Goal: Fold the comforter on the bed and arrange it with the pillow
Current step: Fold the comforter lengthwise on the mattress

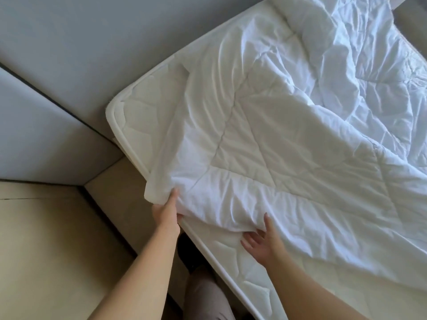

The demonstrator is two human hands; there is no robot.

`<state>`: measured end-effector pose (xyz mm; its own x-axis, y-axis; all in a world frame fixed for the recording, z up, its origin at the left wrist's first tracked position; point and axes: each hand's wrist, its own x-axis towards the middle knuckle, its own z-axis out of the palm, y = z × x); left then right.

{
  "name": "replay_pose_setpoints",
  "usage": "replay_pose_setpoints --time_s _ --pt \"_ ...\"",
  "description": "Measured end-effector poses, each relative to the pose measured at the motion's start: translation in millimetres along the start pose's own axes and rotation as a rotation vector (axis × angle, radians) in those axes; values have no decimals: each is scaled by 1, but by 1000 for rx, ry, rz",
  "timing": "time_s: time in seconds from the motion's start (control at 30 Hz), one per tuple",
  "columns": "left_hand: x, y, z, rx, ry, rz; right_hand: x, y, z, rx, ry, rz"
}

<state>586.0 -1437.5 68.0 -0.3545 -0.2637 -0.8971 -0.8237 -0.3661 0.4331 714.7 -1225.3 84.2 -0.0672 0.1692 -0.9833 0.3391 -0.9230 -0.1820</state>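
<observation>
A white quilted comforter (288, 125) lies rumpled across the bed's mattress (138, 112). My left hand (165, 210) grips the comforter's near corner at the mattress edge, thumb on top, the rest of the fingers hidden under the cloth. My right hand (261, 243) reaches under the lifted near hem with its fingers spread and fairly straight, the thumb lying against the fabric. At the far top, a bulge that may be the pillow (298, 15) shows partly under the comforter.
A grey padded wall (80, 47) runs along the bed's left side. A beige ledge (46, 239) sits at the lower left, with a narrow gap beside the mattress. My legs (208, 299) stand in that gap.
</observation>
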Motion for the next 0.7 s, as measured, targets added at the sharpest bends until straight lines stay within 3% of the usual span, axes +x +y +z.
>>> replay_pose_setpoints --time_s 0.1,0.2,0.37,0.7 --pt "-4 11 11 -134 -53 -36 3 -15 14 219 24 -45" --pt "-21 31 25 -305 -293 -121 -1 -32 29 311 40 -107" --pt "-54 75 28 -265 -494 12 -39 -57 40 497 -31 -123" --pt "-130 149 52 -138 -780 288 -163 -130 36 295 -160 -456"
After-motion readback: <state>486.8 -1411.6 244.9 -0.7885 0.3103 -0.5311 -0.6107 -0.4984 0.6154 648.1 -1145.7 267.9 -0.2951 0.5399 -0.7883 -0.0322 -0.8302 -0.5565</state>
